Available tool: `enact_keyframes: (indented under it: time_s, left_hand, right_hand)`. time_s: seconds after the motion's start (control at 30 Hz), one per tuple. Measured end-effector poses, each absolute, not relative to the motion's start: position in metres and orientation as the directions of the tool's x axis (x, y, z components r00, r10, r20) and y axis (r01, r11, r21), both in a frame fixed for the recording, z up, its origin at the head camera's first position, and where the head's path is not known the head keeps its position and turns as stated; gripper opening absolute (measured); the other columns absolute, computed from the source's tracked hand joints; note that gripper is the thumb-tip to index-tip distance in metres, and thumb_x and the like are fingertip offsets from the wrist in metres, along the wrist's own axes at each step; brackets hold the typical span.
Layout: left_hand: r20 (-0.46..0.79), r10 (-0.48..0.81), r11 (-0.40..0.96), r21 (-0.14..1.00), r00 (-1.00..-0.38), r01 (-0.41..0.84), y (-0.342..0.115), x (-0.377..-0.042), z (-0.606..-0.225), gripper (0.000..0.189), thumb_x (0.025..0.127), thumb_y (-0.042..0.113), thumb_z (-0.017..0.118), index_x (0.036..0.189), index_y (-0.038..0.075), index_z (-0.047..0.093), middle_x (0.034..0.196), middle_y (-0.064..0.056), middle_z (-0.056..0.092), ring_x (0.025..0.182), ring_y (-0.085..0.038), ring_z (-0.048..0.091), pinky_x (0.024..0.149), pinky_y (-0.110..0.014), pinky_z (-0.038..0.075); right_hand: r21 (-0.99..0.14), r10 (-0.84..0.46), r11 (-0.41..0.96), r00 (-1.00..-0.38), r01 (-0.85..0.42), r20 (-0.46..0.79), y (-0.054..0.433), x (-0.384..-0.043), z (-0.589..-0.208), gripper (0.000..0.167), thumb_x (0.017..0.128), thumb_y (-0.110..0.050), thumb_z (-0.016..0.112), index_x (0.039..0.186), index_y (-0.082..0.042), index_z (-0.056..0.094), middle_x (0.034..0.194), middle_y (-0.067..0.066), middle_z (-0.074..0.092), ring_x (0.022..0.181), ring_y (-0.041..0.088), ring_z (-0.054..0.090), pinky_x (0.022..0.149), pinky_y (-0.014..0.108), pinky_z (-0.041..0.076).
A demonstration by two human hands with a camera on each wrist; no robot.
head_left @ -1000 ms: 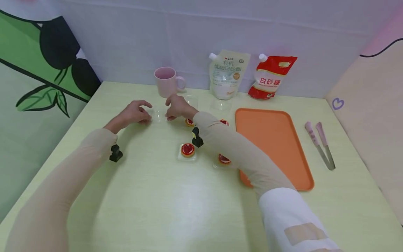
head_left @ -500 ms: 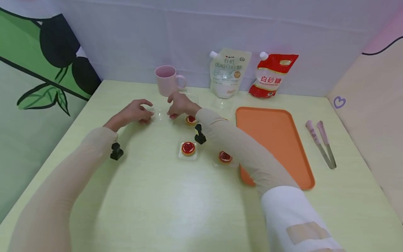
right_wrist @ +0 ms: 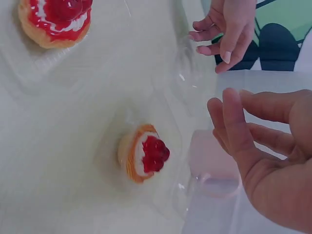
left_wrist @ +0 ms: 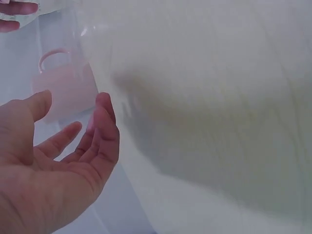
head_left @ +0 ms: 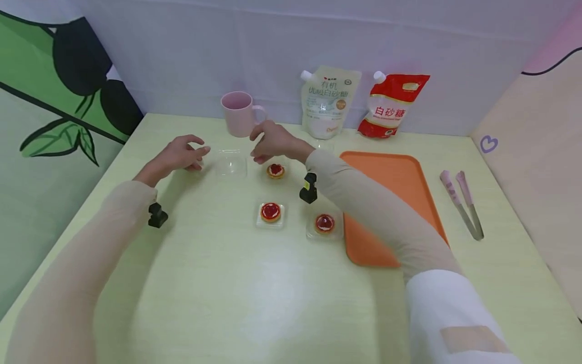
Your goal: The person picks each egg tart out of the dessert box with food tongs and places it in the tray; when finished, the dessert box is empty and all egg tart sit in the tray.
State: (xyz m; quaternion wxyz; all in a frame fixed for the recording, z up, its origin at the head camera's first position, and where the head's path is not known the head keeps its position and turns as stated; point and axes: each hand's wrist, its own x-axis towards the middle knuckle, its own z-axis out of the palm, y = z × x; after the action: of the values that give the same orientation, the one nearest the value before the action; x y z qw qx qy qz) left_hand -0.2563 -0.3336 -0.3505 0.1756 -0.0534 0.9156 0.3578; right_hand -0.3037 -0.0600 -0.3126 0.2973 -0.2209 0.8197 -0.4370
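Observation:
A clear plastic box lies on the table between my hands, with nothing seen in it. My left hand hovers just left of it, fingers loosely bent and holding nothing. On the other side, my right hand is raised with relaxed fingers and nothing in its grasp. Just below that hand sits a cherry-topped tart in a clear container; the right wrist view shows the same tart close up. Nearer to me are a red tart and a darker red tart, each in clear plastic.
A pink mug stands behind the right hand. Two sugar pouches, one pale and one red, lean at the back wall. The right forearm crosses an orange tray. Metal tongs with pink handles lie far right.
Both hands have drawn away from the clear box, the left toward the left, the right toward the right and up. The right sleeve now hides a tart glimpsed earlier and uncovers the darker one.

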Motion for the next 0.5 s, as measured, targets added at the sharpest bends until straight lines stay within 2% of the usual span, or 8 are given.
enact_keyframes:
  time_s: [0.1, 0.2, 0.33, 0.5]
  left_hand:
    - [-0.326, -0.01, 0.766, 0.605, -0.945, -0.217, -0.334, -0.254, -0.342, 0.074, 0.101, 0.052, 0.046, 0.151, 0.0, 0.029, 0.13, -0.031, 0.051, 0.096, -0.036, 0.069, 0.084, -0.039, 0.057]
    - [-0.23, -0.051, 0.798, 0.575, -0.972, -0.178, -0.33, -0.25, -0.335, 0.073, 0.101, 0.053, 0.043, 0.152, 0.002, 0.031, 0.132, -0.031, 0.05, 0.109, -0.044, 0.061, 0.088, -0.048, 0.053]
    - [-0.051, -0.054, 0.815, 0.574, -0.997, -0.073, -0.311, -0.243, -0.327, 0.065, 0.102, 0.048, 0.046, 0.149, 0.003, 0.039, 0.129, -0.029, 0.052, 0.114, -0.044, 0.055, 0.091, -0.055, 0.048]
    - [0.083, 0.072, 0.766, 0.633, -0.994, 0.109, -0.266, -0.231, -0.321, 0.053, 0.101, 0.032, 0.056, 0.142, 0.0, 0.047, 0.124, -0.026, 0.054, 0.111, -0.041, 0.057, 0.095, -0.055, 0.047]
  right_hand:
    - [-0.883, -0.619, 0.461, -0.743, -0.083, -0.254, -0.042, -0.303, -0.307, 0.042, 0.092, -0.001, 0.068, 0.131, 0.004, 0.053, 0.108, 0.02, 0.064, 0.083, 0.023, 0.07, 0.09, 0.045, 0.057]
    - [-0.908, -0.613, 0.412, -0.76, -0.074, -0.216, -0.022, -0.298, -0.302, 0.039, 0.092, 0.001, 0.066, 0.129, 0.004, 0.054, 0.108, 0.02, 0.063, 0.094, 0.033, 0.071, 0.092, 0.049, 0.056]
    - [-0.906, -0.596, 0.408, -0.785, -0.113, -0.171, 0.006, -0.29, -0.3, 0.04, 0.093, -0.002, 0.065, 0.131, 0.003, 0.054, 0.113, 0.02, 0.062, 0.104, 0.039, 0.069, 0.091, 0.048, 0.056]
    - [-0.889, -0.566, 0.434, -0.813, -0.148, -0.141, 0.038, -0.279, -0.305, 0.044, 0.094, -0.007, 0.067, 0.135, -0.002, 0.053, 0.122, 0.02, 0.062, 0.106, 0.034, 0.068, 0.09, 0.048, 0.057]
